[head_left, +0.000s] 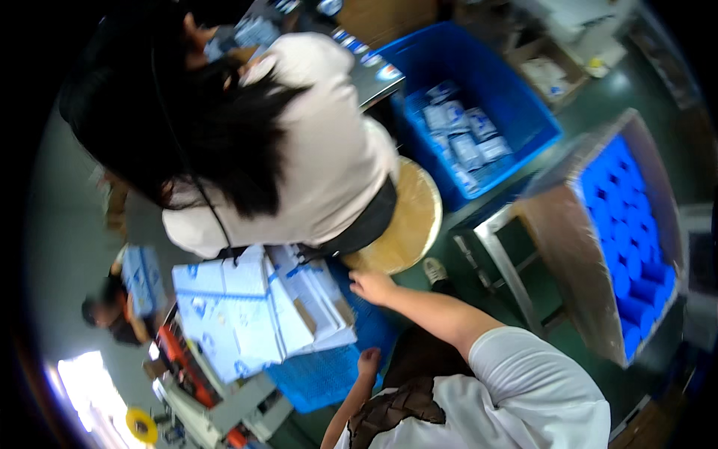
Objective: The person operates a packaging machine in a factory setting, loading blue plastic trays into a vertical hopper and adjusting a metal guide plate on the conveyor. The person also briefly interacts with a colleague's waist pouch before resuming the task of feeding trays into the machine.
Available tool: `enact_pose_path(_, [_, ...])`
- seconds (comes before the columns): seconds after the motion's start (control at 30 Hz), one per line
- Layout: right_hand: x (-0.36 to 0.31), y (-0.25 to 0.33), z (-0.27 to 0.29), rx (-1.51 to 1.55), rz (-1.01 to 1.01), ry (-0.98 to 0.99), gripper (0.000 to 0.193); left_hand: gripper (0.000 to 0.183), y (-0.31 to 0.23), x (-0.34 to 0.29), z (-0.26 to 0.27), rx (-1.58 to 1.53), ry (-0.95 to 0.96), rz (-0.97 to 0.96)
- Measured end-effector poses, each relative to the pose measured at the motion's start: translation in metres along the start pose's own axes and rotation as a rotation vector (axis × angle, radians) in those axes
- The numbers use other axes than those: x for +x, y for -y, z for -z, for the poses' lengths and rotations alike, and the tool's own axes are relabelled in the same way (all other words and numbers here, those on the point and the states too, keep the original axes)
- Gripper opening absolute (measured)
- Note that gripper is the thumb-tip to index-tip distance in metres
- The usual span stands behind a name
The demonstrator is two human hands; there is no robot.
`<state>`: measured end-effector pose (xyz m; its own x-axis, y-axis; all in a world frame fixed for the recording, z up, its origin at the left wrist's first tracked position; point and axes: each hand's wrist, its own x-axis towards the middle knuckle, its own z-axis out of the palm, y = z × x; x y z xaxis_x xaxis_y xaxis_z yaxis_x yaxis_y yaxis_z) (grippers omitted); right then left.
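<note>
My right hand (373,287) reaches out over the near side of a blue plastic crate (321,378), close to the round stool. Its fingers look loosely curled, with nothing visible in them. Lower down, my left hand (369,362) is beside the crate's right part; it is small and blurred, and its fingers are not clear. A stack of flattened white cardboard cartons (232,314) with blue print lies on the crate, left of both hands. Neither hand visibly touches the cartons.
A co-worker in a pale top (321,142) sits on a round stool (419,217) just ahead. A blue bin (523,142) holds several white packets. At right, an open carton (561,247) contains several blue cylinders, beside a metal frame (508,262). Orange-and-grey equipment (187,367) stands at left.
</note>
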<state>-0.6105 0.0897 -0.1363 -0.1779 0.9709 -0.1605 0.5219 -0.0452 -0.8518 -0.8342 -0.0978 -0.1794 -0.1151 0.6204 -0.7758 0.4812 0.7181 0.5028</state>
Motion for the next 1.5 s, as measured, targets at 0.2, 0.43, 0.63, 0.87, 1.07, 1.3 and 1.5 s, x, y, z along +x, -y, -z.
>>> enact_pose_path(0.2, [-0.191,-0.064,0.042,-0.133,-0.411,0.043,0.027,0.024,0.021,0.063,0.018,0.337,0.557,-0.188])
enact_pose_path(0.43, [-0.435,-0.105,0.050,-0.017,-0.872,-0.150,0.036,0.025,-0.055,0.096,-0.079,0.649,0.455,-0.376])
enact_pose_path(0.63, [-0.589,-0.161,-0.003,0.243,-1.156,-0.518,0.036,0.031,-0.097,0.017,-0.200,0.760,0.628,-0.739])
enact_pose_path(0.87, [-0.785,-0.192,-0.037,0.408,-1.354,-0.720,0.051,0.033,-0.144,-0.283,-0.397,1.100,1.337,-0.972])
enact_pose_path(1.07, [-0.878,-0.216,0.023,0.610,-1.296,-1.051,0.049,0.023,-0.210,-0.468,-0.476,0.903,1.432,-1.552])
enact_pose_path(1.3, [-0.885,-0.256,0.186,0.590,-0.923,-1.088,0.053,0.036,-0.394,-0.409,-0.544,0.552,0.292,-1.534])
enact_pose_path(1.5, [-0.941,-0.307,0.344,0.602,-0.737,-1.125,0.050,0.087,-0.429,-0.346,-0.557,0.850,0.789,-0.490])
